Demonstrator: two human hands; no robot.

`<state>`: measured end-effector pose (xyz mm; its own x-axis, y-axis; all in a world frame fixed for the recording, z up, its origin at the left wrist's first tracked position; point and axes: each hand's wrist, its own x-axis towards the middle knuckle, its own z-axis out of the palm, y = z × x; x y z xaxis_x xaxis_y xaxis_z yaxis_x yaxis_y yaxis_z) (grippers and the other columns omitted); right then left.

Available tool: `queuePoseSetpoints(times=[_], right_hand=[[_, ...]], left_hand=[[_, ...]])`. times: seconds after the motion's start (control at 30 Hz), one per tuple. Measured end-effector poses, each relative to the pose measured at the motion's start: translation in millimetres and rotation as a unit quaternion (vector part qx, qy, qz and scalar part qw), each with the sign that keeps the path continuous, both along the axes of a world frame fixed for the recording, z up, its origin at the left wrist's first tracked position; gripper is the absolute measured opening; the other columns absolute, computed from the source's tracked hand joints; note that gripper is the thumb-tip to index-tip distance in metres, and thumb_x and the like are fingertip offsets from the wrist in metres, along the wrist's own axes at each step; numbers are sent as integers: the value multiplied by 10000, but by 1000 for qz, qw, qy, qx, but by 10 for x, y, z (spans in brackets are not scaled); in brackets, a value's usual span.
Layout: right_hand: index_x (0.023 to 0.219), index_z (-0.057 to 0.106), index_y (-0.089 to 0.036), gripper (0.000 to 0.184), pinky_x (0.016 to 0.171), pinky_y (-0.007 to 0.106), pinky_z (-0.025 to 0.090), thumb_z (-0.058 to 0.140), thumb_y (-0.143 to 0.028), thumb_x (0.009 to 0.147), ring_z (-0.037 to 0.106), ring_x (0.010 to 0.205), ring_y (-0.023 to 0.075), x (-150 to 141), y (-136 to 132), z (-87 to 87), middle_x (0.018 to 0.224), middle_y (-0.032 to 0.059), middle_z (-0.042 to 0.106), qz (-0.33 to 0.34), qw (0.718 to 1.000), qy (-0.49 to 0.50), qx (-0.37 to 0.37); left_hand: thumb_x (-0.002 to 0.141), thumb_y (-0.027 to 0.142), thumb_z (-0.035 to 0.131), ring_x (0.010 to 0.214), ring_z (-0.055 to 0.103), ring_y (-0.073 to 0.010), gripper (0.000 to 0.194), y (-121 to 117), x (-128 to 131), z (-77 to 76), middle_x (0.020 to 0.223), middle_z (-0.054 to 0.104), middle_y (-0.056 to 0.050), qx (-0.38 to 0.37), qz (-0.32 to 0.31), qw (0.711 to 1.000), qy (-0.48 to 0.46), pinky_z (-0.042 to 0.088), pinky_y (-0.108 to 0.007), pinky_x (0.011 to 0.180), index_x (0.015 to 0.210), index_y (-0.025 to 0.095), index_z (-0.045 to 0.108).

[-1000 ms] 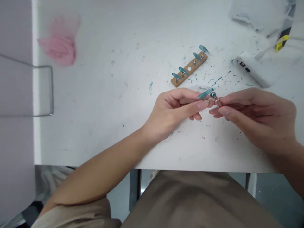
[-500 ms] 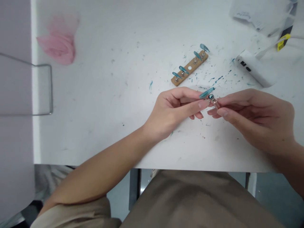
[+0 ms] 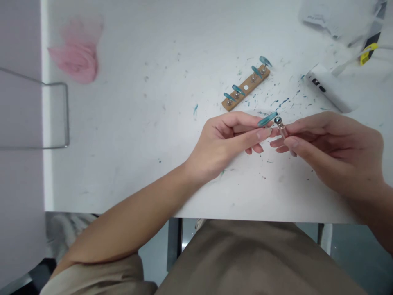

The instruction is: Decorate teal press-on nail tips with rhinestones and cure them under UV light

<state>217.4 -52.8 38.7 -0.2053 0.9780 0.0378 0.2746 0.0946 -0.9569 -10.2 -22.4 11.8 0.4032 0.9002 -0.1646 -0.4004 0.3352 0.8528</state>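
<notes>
Between the thumb and forefinger of my left hand is pinched a stand bearing a long teal false nail; most of the stand is hidden by the fingertips. My right hand grips a small clear-and-silver tool with a shiny round metal head, its tip up and just right of the nail. The tool looks apart from the nail. Beyond both hands lies a wooden nail stand, slanting up to the right, with several teal nails on metal posts and a white dot in its middle gap.
A white power-bank-like box with a cable lies to the right. A clear plastic bag and a yellow tag are at the back right. Pink cloth lies far left. Teal flecks mark the white table.
My right hand has shifted slightly right, and the tool's round head has drawn a little away from the nail and turned more upright. My left hand stays almost still.
</notes>
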Motion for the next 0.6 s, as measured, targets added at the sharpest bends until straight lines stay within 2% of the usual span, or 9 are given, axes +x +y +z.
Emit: queuePoseSetpoints(times=[0.13,0.3,0.6], right_hand=[[1139,786,-315,130,950,264,727,816,-365,1023,800,946,103,11,-5,6,1101,-46,782,-4,1000,-14,2],[1196,777,-331,149,971,216,720,783,-343,1048,803,989,87,53,-23,-17,1147,-56,776,15,999,-41,22],[1215,782,-329,156,997,256,726,762,-336,1061,805,1008,107,51,-26,-12,1156,-41,774,26,997,-65,24]], left_hand=[[806,394,1013,684,755,-84,240,-3,5,7,926,866,44,-1,2,1000,12,637,-241,694,881,243,841],[831,362,999,675,747,-75,202,13,20,24,877,857,51,5,-1,1000,8,640,-243,708,872,241,843],[800,374,1021,686,763,-85,233,10,24,37,880,866,46,-7,3,1000,22,628,-239,687,890,242,850]])
